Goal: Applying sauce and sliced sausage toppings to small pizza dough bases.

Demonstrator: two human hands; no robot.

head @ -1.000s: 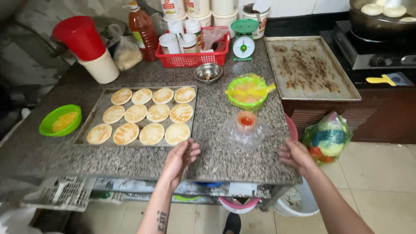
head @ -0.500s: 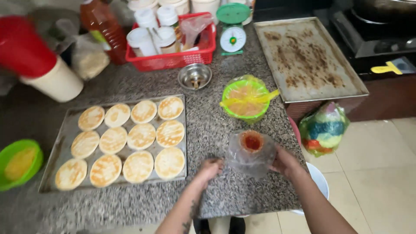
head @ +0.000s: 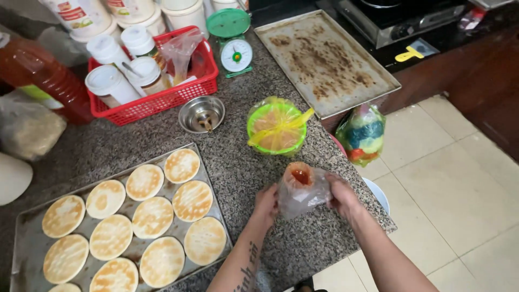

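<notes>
Both hands, left hand & right hand, closed round the plastic-wrapped red sauce cup over the granite counter, apparently unwrapping; next likely needs peeling the film w/o spilling.

We see both our forearms bare, no sleeves, watch or rings; dark tattooed lettering runs along the inner left forearm toward the left hand.

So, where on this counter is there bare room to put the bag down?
Bare granite lies between the metal tray of round flat cakes and the green plastic bowl, in front of the small steel bowl. Both hands, left and right, hold the clear plastic bag of red sauce there. It is crowded around the red plastic basket.
</notes>
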